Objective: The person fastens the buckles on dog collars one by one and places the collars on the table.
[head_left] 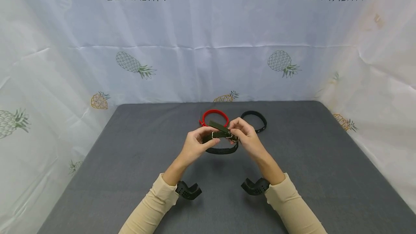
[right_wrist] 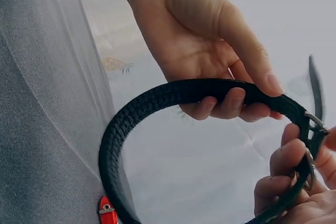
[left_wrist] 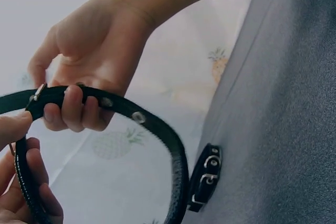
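Note:
Both hands hold a dark green collar bent into a loop, raised in front of the person. My left hand pinches one side of the strap, thumb on the outer face and fingers curled under it. At the buckle end, my right hand grips the band; its fingers wrap around the strap near the metal eyelets. A metal buckle sits where the ends overlap, and a loose strap tip sticks out past it. The fingers partly hide the overlap.
A red collar lies looped on the grey table just behind the hands. To its right is a black looped collar with metal fittings. A pineapple-print curtain hangs behind and beside the table.

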`<state>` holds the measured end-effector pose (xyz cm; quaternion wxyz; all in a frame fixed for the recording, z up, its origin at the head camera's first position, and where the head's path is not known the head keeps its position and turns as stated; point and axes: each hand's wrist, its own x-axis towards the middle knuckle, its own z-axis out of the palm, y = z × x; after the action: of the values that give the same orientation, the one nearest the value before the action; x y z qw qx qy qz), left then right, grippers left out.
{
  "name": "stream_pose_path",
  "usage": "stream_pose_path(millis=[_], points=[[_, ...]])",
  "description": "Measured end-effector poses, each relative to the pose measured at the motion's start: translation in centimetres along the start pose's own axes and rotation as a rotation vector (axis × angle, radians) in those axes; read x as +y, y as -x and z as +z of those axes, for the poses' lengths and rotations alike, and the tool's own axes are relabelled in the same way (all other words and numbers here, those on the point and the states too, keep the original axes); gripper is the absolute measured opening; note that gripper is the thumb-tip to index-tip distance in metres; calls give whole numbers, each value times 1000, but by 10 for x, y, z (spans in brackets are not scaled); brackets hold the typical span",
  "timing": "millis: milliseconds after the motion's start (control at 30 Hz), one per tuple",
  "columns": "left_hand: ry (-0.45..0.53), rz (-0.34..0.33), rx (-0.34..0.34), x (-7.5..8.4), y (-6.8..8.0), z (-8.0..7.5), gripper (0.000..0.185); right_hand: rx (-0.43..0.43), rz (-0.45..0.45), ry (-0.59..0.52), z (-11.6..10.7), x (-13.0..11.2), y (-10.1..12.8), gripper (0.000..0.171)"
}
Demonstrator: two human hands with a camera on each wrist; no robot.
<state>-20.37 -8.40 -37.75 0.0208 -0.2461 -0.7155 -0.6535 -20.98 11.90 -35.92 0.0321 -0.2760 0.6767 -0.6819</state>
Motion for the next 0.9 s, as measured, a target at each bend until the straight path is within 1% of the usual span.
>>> stream_pose_path(millis=[100,267,467,533,733,900], points=[[3,-1,13,1,-1,-1,28,-10,-4,-28,0,1,0,7],[0,9,13,1,-1,-2,27,-43,-18,-62,-1,1,-1,8],[0,23,11,0,-1,-5,34,-90,-45,-88,-2,0,0,10],[7,17,5,-1,-1,-6,36,-80,-36,-88,-1,1,0,11],[1,8,-8,-2,-2,-9,33,-3,22,-116,0,0,-1,15],[16,17,-18,-1,-2,-9,34,-2,42,-119,1,-1,-1,14]])
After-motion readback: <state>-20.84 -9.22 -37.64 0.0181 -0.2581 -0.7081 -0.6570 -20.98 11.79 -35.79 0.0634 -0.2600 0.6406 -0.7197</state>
